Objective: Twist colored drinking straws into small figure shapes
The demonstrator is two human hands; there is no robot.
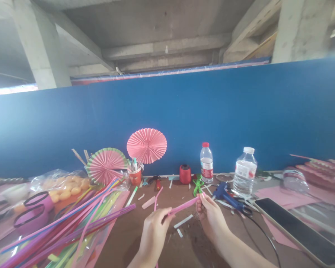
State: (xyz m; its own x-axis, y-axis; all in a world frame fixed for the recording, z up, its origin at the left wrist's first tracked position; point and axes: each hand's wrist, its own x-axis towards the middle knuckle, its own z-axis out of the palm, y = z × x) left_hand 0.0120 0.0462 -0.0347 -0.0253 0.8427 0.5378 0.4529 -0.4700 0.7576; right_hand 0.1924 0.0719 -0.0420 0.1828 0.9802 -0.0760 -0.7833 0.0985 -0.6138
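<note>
A pink strip (184, 205), perhaps paper or thin plastic, stretches between my two hands above the brown table (120, 230). My left hand (155, 227) pinches its left end, and a narrow pink length sticks up behind that hand. At the other end my right hand (210, 214) grips the strip between thumb and fingers. Pale paper scraps (183, 221) lie on the table below. Just beyond my right hand are green-handled scissors (197, 185) and a blue glue gun (229, 196) with a black cord.
Colourful strips (72, 230) heap up on the left. Pink pleated fans (146, 146) stand at the back by a cup of pens (134, 175). Water bottles (245, 173) and a red cylinder (185, 174) line the blue partition (184, 111). A phone (296, 230) lies right.
</note>
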